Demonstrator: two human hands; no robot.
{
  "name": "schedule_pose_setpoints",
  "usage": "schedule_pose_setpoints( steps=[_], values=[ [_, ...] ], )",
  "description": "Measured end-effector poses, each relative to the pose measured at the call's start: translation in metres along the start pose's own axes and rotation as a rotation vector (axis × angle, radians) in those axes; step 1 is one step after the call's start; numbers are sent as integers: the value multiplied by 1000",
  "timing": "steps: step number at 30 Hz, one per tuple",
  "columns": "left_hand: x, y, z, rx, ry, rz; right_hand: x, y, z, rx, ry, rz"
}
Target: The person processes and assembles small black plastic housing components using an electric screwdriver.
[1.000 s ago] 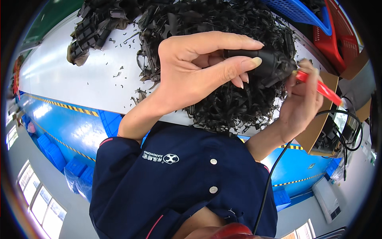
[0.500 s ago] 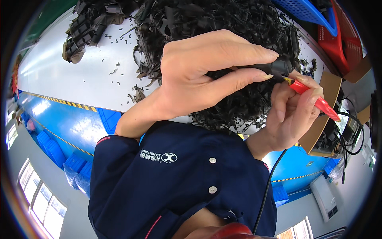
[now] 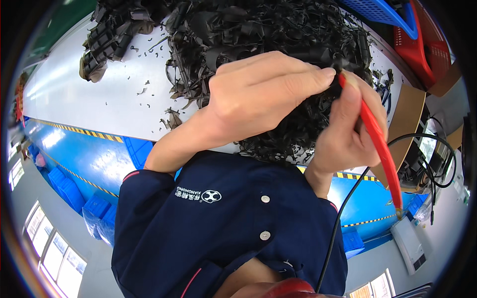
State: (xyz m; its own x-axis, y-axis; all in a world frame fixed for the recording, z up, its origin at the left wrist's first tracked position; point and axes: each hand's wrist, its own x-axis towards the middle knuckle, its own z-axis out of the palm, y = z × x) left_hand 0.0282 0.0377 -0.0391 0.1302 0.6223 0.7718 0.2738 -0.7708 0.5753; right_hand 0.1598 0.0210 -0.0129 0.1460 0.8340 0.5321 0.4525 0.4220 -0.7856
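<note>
Head view: red tool (image 3: 381, 144) gripped in right hand (image 3: 349, 133), tip beside left hand (image 3: 258, 102), fingers curled, hold unclear.

White tabletop (image 3: 121, 94), tangled heap of black scraps (image 3: 268, 35), smaller dark pile (image 3: 112, 45), scattered bits (image 3: 143, 91)

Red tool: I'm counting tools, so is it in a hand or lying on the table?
In hand: the right hand grips the red tool, its handle jutting out below.

Left grip (image 3: 263, 97) pinched, right grip (image 3: 350, 126) curled
</note>
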Motion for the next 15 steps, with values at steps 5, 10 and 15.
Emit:
schedule_pose_setpoints(
  steps=[5,10,15],
  values=[
    [-3,2,-2,140,-54,80,1,19,16,-72,48,-124],
    [4,8,-10,72,-26,97,6,38,15,-139,46,8],
    [14,30,-26,-351,37,-190,6,62,15,-227,-1,6]
  ],
)
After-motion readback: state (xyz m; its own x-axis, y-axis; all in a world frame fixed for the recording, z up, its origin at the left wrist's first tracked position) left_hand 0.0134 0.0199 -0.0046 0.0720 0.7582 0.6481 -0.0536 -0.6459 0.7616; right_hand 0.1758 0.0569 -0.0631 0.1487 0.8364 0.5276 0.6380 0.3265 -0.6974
